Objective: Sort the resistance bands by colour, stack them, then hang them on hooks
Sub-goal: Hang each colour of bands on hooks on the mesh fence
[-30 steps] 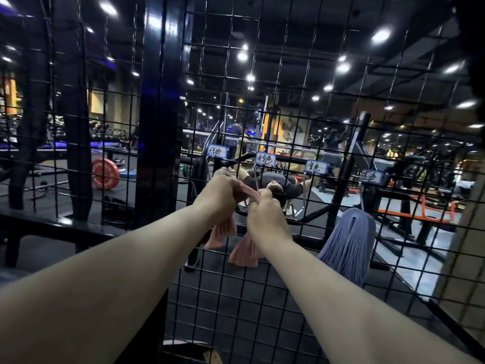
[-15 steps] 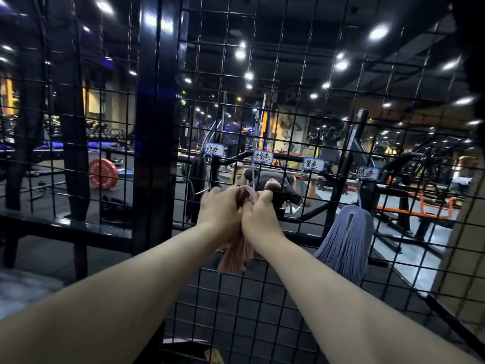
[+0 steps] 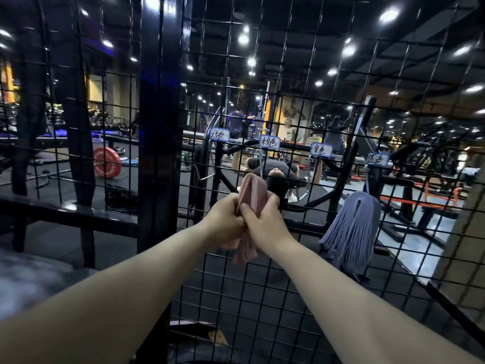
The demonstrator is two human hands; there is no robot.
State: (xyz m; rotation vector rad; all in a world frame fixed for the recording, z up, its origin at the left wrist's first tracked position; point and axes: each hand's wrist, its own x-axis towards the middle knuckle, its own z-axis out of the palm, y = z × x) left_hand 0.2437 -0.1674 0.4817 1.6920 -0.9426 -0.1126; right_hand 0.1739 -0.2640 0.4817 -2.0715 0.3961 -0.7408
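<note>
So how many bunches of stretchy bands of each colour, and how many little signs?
Pink rubber band bunches, in left hand and right hand: 1
Blue-purple rubber band bunches, hanging on black wire grid: 1
Small white handwritten signs: 4
Total: 6

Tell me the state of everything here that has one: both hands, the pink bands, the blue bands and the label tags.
Left hand: grips the pink bands.
Right hand: grips the pink bands too.
Pink bands: bunched and folded over, held up before the mesh.
Blue bands: hanging on the mesh under the rightmost tag.
Label tags: four, fixed to the mesh in a row.
</note>
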